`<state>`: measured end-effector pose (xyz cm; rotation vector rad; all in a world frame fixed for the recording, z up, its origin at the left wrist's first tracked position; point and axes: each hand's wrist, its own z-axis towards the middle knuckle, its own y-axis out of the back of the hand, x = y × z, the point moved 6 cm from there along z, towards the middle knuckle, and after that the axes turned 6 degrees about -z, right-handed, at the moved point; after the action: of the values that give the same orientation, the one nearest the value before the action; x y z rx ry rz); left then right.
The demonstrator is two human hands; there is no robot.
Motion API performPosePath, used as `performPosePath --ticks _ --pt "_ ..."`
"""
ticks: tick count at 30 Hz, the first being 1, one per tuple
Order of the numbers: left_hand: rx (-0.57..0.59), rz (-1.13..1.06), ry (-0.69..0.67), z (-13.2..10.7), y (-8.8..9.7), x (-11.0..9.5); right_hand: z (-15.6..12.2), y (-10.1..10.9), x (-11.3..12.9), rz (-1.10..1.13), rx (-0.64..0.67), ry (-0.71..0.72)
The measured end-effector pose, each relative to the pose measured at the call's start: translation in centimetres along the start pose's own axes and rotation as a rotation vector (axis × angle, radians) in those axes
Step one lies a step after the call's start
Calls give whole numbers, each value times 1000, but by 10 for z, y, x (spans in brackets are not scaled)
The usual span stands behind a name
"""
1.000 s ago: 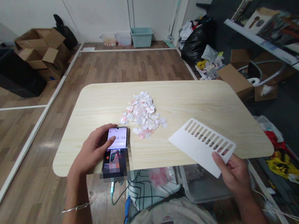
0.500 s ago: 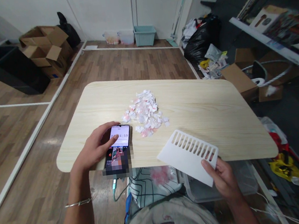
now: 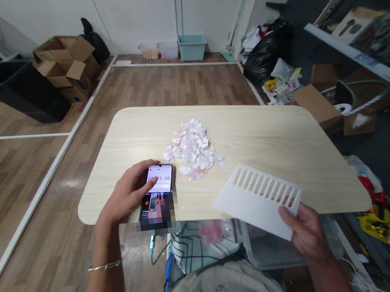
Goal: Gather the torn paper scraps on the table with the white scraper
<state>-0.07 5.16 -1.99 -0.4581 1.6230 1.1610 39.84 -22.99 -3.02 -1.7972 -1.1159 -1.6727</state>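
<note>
My left hand (image 3: 129,187) is wrapped around the upper left side of a black phone (image 3: 162,202), its thumb over the lit screen. The phone lies at the table's near edge with a cable plugged into its lower end; the screen shows a timer above a picture. In my right hand (image 3: 307,231) is a flat white plastic scraper (image 3: 248,203) with a row of slots, gripped at its right end. It is tilted over the near edge, its left corner close to the tabletop. Beyond the phone lies a loose pile of small white and pinkish paper-like pieces (image 3: 195,148).
The pale wooden table (image 3: 268,137) has rounded corners. Below its near edge are a clear plastic bin (image 3: 275,252) and a bag with pink contents (image 3: 212,231). A black bin (image 3: 28,93) and cardboard boxes (image 3: 80,82) stand left; a shelf (image 3: 354,50) and an open box (image 3: 325,106) stand right.
My right hand has shifted slightly right with the scraper. My left hand stays on the phone, and its timer has advanced. The whole view has moved a little.
</note>
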Motion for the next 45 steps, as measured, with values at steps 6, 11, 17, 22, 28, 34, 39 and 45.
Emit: performPosePath --ticks 6,11,17,22,28,34,39,45 --pt "3 -23 -4 0 0 -1 38 22 3 131 -448 127" --pt "-11 -17 -4 0 -1 -3 51 23 -3 -27 -471 175" --pt "147 -1 11 15 18 -13 51 22 0 -164 -367 155" --pt "191 6 -25 84 56 -26 50 16 5 -161 -307 136" --pt "26 -203 -84 189 56 -25 45 10 8 -144 -264 144" --pt "-80 -327 -44 218 18 1 44 10 8 -177 -292 143" --pt "-8 -243 -55 207 13 10 39 12 17 -230 -253 138" --pt "-27 -183 -82 203 12 4 35 19 21 -286 -227 198"
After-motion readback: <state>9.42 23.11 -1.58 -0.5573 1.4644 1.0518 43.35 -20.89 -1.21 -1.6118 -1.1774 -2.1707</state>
